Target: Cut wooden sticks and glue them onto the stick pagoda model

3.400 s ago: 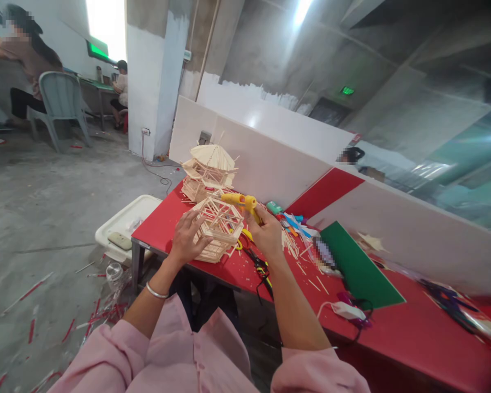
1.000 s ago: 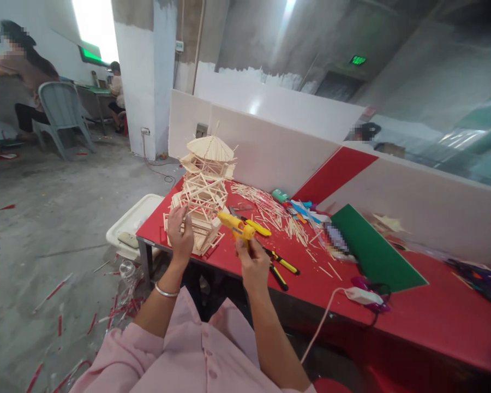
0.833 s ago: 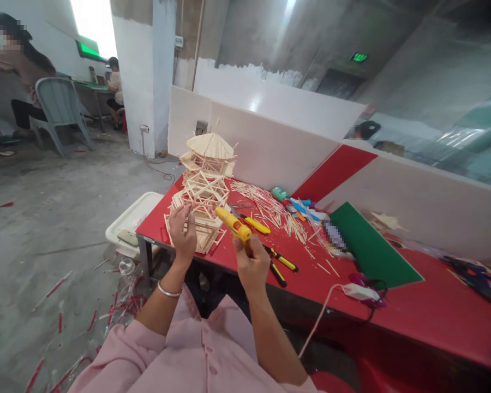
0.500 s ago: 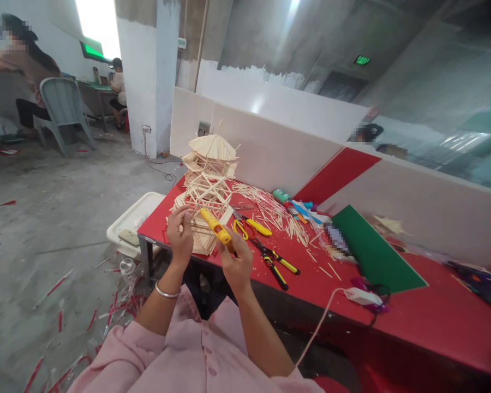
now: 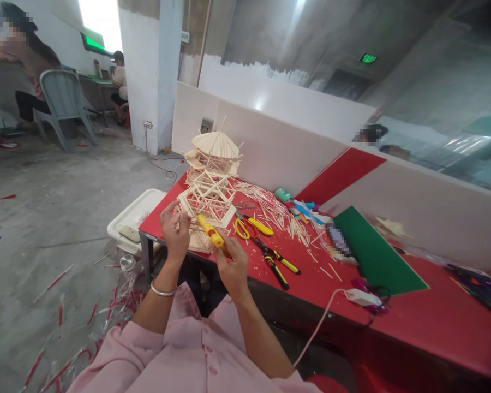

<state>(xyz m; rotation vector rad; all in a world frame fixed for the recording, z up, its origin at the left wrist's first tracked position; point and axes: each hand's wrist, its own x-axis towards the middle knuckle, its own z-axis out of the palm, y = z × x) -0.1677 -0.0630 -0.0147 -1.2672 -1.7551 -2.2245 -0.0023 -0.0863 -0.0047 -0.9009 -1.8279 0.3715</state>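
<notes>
Wooden stick tower point(image 5: 208, 185), roofed and several tiers tall, standing at the red tabletop's point(image 5: 413, 322) near-left corner; its base looks unfinished. Left hand point(image 5: 174, 232), fingers curled, pinches the lower frame. Right hand point(image 5: 232, 268) grips a yellow glue gun point(image 5: 211, 235), nozzle at the base; scissors point(image 5: 251, 225) lie just right

The scene was evenly and fairly brightly lit. A window point(image 5: 100, 19) at upper left was blown out to white, and a ceiling light point(image 5: 299, 8) flared near the top. Glare sat on the white partition point(image 5: 262, 103). The right edge smeared and blurred; wide-angle distortion bent the outer lines.
</notes>
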